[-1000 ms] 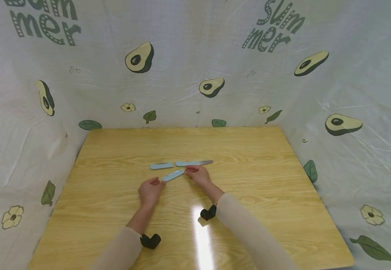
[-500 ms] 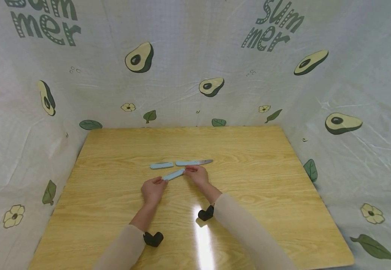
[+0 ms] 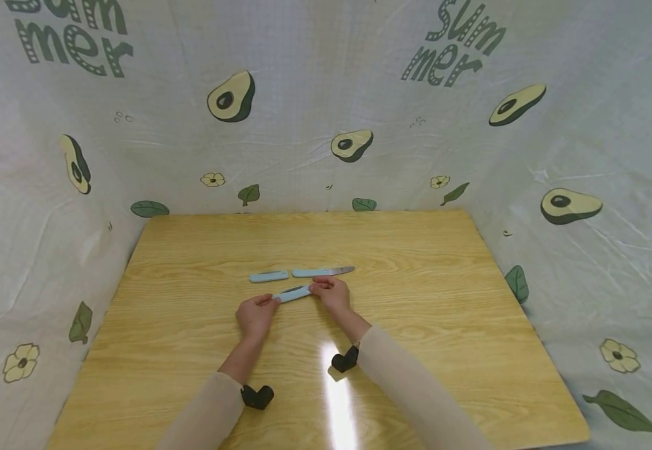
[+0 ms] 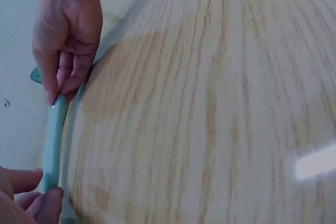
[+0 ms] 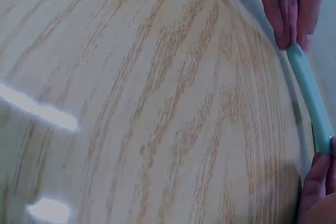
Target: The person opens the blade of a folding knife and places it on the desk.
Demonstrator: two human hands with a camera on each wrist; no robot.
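Observation:
Both hands hold a light blue folding knife [image 3: 294, 294], its blade folded into the handle, with a dark slot along its upper edge. My left hand [image 3: 255, 317] pinches the left end between thumb and fingers. At the other end, my right hand [image 3: 332, 295] pinches the knife in the same way. In the left wrist view the handle [image 4: 52, 145] runs between the two hands; the right wrist view shows its smooth side [image 5: 311, 95]. Just behind lie a second folded knife [image 3: 269, 276] and a third knife [image 3: 310, 272] with its blade out, pointing right.
The knives are over a wood-grain table [image 3: 416, 300], which has a bright light reflection near its front. A white cloth [image 3: 297, 81] printed with avocados surrounds the back and both sides. Black wrist mounts [image 3: 257, 397] sit on both sleeves.
The held knife has turned, so its dark slot now shows, and it lies a little flatter. My left hand has shifted slightly right. The two knives behind have stayed put.

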